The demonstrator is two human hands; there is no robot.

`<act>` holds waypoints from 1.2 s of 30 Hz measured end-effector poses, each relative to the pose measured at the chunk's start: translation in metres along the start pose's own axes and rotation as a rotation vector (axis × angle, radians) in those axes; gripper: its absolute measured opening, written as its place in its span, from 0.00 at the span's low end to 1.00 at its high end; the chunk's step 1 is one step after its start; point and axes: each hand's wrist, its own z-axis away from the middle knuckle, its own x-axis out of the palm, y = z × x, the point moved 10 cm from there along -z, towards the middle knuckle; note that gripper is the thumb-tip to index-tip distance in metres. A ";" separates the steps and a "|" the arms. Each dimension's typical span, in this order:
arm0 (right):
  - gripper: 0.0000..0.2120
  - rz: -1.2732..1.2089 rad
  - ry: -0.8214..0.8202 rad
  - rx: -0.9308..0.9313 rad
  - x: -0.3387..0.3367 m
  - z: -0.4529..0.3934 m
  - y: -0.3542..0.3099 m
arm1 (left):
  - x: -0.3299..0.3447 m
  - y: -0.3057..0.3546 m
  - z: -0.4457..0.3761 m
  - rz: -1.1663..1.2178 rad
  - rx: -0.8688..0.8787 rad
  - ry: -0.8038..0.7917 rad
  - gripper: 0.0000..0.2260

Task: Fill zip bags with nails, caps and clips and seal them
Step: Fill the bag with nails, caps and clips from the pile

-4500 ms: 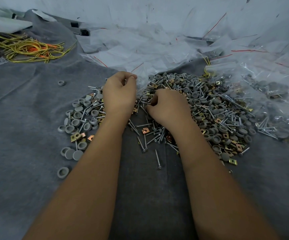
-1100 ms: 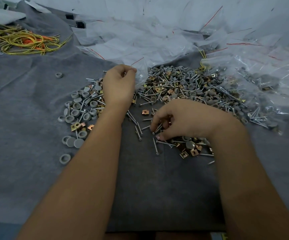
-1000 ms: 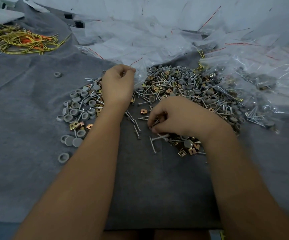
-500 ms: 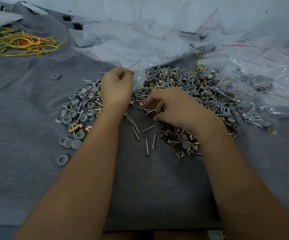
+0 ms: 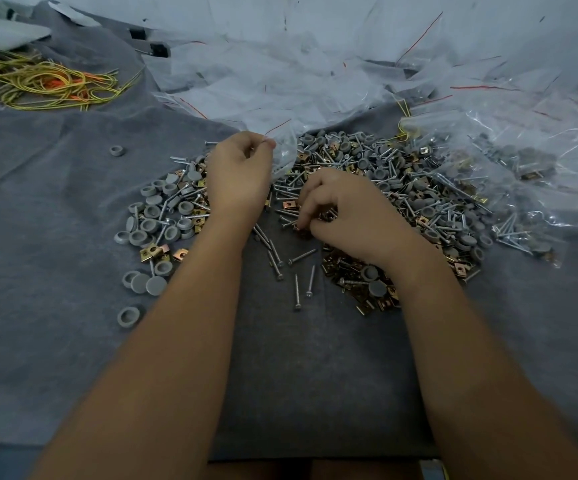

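A heap of silver nails, grey round caps and brass clips (image 5: 394, 188) lies on the grey cloth (image 5: 55, 202). My left hand (image 5: 239, 174) pinches the rim of a clear zip bag (image 5: 285, 150) and holds it just above the heap's left part. My right hand (image 5: 346, 209) hovers low over the heap, its curled fingers pinching small brass clips at the fingertips. Loose nails (image 5: 298, 268) lie between my forearms. More grey caps (image 5: 156, 216) spread left of my left hand.
Empty clear zip bags with red strips (image 5: 280, 77) pile up at the back. Filled bags (image 5: 529, 174) lie at the right. A tangle of yellow and orange wire ties (image 5: 45, 84) sits at the far left. One stray cap (image 5: 116, 150) lies apart.
My right hand moved from the near nails up and left to the heap's middle, gathering pieces in its fingers. My left hand kept hold of the bag in the same place.
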 end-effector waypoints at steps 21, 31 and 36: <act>0.08 0.120 -0.115 0.095 0.014 -0.008 0.003 | 0.006 0.002 0.003 -0.074 0.029 -0.042 0.06; 0.08 -0.209 0.388 0.188 -0.032 -0.025 0.014 | 0.017 0.021 0.017 -0.330 0.168 -0.120 0.08; 0.14 -0.147 0.311 0.175 -0.030 -0.018 0.017 | 0.011 0.009 0.018 -0.274 0.081 -0.082 0.08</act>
